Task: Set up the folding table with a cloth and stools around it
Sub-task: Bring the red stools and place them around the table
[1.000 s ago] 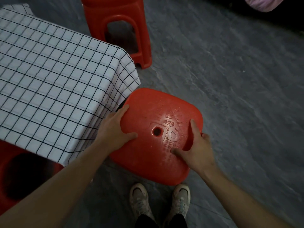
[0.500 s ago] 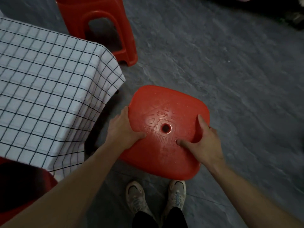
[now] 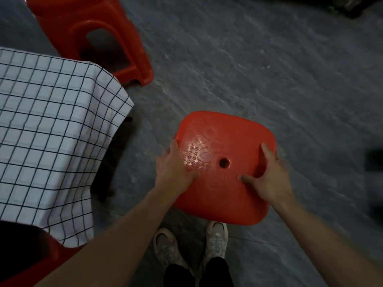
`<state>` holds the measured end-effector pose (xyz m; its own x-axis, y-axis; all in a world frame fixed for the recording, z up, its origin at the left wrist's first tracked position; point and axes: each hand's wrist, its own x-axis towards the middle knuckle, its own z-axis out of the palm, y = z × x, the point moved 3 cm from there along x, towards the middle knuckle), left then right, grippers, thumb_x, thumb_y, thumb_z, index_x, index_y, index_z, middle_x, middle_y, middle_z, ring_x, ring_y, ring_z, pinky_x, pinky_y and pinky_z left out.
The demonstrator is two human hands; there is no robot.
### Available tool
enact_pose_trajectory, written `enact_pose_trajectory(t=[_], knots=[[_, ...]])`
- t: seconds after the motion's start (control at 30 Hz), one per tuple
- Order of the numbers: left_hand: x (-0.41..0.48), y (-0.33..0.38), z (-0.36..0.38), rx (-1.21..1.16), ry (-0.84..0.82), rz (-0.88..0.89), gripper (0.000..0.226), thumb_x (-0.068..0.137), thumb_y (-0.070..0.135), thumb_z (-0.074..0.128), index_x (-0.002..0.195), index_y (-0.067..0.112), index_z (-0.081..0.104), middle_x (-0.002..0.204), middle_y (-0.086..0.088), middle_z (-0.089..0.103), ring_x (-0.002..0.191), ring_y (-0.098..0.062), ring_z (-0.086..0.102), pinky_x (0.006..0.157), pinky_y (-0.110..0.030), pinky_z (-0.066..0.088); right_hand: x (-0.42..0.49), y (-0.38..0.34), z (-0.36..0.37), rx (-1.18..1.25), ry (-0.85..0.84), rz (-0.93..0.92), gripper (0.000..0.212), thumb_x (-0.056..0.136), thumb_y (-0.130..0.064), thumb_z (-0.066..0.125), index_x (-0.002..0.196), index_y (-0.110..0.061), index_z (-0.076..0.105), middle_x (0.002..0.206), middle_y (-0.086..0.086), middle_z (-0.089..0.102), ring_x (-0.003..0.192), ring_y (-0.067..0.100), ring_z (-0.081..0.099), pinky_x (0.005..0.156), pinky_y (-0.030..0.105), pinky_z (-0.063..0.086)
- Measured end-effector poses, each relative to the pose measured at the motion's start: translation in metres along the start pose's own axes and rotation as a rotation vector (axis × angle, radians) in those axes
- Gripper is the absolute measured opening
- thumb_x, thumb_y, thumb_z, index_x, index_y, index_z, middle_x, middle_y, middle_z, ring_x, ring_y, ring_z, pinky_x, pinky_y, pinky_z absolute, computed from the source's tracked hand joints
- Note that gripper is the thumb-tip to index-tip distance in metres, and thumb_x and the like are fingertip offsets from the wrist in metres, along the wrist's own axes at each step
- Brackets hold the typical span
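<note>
Since a second ago the red plastic stool (image 3: 228, 131) has come away from the checked cloth (image 3: 51, 131). Its seat then touched the hanging corner of the cloth; a strip of grey floor (image 3: 269, 69) now lies between them, and the stool is more squarely ahead of the person's shoes (image 3: 216, 237).

Both hands hold the stool by its seat. The left hand (image 3: 174, 168) grips the seat's left edge, thumb flat on the patterned top and fingers curled over the rim. The right hand (image 3: 267, 177) grips the right edge in the same way, thumb on top pointing toward the small round hole (image 3: 223, 162) in the middle of the seat, which lies between the two hands. The stool's legs are hidden below the seat, so I cannot tell whether it stands on the floor or is lifted.

Left of the left hand, apart from it, stands the bench (image 3: 109, 175). The white cloth with its thin dark grid covers its top and hangs down over the near corner. Only a dark part of the bench frame shows under the cloth.

Beyond the left hand, at the far corner of the bench, a second red stool (image 3: 93, 27) stands upright on the floor, just beside the cloth. Near the left forearm, below the cloth's hanging edge, a third red stool (image 3: 31, 255) shows in part, in shadow. Right of the right hand, at the frame edge, is a dark blurred shape that I cannot make out.
</note>
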<state>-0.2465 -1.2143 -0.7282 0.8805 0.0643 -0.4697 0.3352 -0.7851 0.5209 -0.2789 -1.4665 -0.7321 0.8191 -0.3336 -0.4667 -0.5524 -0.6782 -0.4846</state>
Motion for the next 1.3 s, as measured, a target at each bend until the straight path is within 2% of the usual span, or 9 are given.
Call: enact_pose_trajectory(t=[0.47,0.67,1.0,1.17,1.3], knots=[[-0.012,-0.007,0.002,-0.047,0.038,-0.045,0.11,0.059,0.037,0.089,0.147,0.022,0.025,0.134,-0.005,0.051,0.126,-0.03,0.045,0.106,-0.046,0.04,-0.002,-0.003,0.0,0.004,-0.005,0.005,0.121,0.059,-0.035,0.094,0.154,-0.039,0.019,0.143,0.013,0.036,0.134,0.033,0.038,0.11,0.053,0.038],[-0.007,-0.015,-0.006,-0.087,0.081,-0.07,0.099,0.056,0.033,0.089,0.139,0.022,0.036,0.127,-0.004,0.056,0.121,-0.03,0.049,0.098,-0.039,0.041,0.003,-0.017,0.004,0.006,-0.048,-0.033,0.12,0.062,-0.034,0.092,0.154,-0.04,0.016,0.146,0.01,0.029,0.136,0.032,0.034,0.111,0.054,0.036],[-0.021,-0.016,-0.002,-0.051,0.029,-0.107,0.111,0.066,0.033,0.087,0.15,0.022,0.016,0.139,-0.012,0.046,0.129,-0.034,0.042,0.108,-0.049,0.036,-0.012,-0.012,0.004,-0.046,-0.054,-0.029,0.12,0.064,-0.037,0.091,0.154,-0.039,0.012,0.144,0.014,0.029,0.133,0.032,0.036,0.109,0.05,0.037],[-0.015,-0.017,-0.004,-0.04,0.021,-0.096,0.108,0.059,0.035,0.09,0.144,0.02,0.026,0.135,-0.011,0.051,0.124,-0.034,0.046,0.105,-0.046,0.04,-0.013,-0.017,0.005,-0.047,-0.059,-0.002,0.12,0.064,-0.034,0.091,0.154,-0.038,0.012,0.144,0.015,0.03,0.132,0.033,0.039,0.11,0.051,0.038],[-0.016,-0.025,-0.008,-0.04,-0.023,-0.057,0.116,0.06,0.035,0.089,0.151,0.022,0.018,0.141,-0.008,0.046,0.129,-0.031,0.043,0.108,-0.048,0.039,-0.015,-0.02,0.002,-0.102,-0.06,0.013,0.119,0.065,-0.037,0.09,0.155,-0.037,0.011,0.145,0.018,0.031,0.132,0.035,0.039,0.108,0.051,0.038]])
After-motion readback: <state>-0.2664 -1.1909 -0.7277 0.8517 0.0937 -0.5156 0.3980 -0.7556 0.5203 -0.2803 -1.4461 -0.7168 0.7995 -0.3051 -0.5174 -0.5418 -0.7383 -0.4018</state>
